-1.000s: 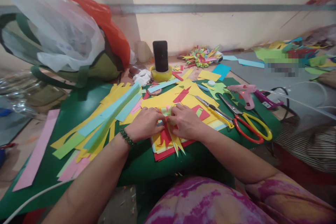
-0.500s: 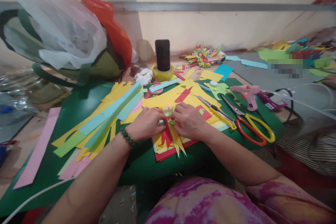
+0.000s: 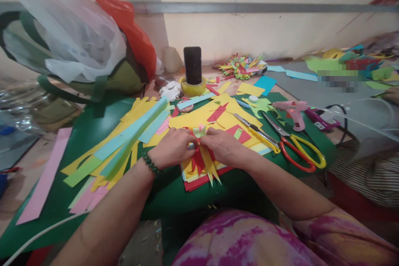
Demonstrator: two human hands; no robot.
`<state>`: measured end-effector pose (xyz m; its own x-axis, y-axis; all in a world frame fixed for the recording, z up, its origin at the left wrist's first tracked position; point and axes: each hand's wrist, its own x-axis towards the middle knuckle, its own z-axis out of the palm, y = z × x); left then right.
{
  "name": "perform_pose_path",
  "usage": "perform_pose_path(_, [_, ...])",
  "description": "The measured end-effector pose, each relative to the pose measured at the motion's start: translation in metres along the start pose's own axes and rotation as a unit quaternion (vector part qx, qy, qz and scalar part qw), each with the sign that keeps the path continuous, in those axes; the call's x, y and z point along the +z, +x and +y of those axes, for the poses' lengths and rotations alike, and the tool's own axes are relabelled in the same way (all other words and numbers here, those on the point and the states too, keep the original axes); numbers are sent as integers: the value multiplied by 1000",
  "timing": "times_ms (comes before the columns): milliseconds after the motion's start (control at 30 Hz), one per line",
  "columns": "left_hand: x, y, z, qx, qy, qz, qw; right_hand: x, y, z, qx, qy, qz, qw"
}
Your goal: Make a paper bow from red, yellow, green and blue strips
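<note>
Fingers of the left hand (image 3: 173,146) and right hand (image 3: 222,146) pinch shut on a small folded paper piece (image 3: 199,133), green, pink and red, held just above a stack of spiky yellow and red cutouts (image 3: 202,168) on the green worktop (image 3: 62,199); its folds are hidden behind the fingertips

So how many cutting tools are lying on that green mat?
2. The scissors, with red and yellow handles, lie right of the right hand. A yellow utility knife lies beside them, nearer the hand. More could be hidden under the paper.
</note>
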<state>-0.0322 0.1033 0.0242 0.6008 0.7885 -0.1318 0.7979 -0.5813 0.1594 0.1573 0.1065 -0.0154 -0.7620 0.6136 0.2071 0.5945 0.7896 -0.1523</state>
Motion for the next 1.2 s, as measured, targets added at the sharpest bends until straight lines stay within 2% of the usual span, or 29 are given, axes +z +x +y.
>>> perform_pose_path(267, [-3, -1, 2, -4, -1, -2, 1000, 0, -2, 4, -13, -1, 11, 1000])
perform_pose_path(533, [-4, -1, 4, -1, -2, -8, 1000, -2, 0, 1, -18, -21, -18, 999])
perform_pose_path(800, [-2, -2, 2, -6, -7, -8, 1000, -1, -6, 7, -15, -12, 66, 998])
perform_pose_path(933, [0, -2, 1, 3, 0, 2, 1000, -1, -2, 5, -25, -22, 30, 999])
perform_pose_path(1067, [-2, -1, 3, -9, 6, -14, 1000, 2, 1, 5, 0, -15, 3, 1000])
perform_pose_path(1133, [-1, -2, 3, -13, 6, -16, 1000, 4, 0, 7, 6, 11, 39, 999])
perform_pose_path(1200, [0, -2, 3, -13, 6, -11, 1000, 5, -2, 11, 1, 50, 112, 992])
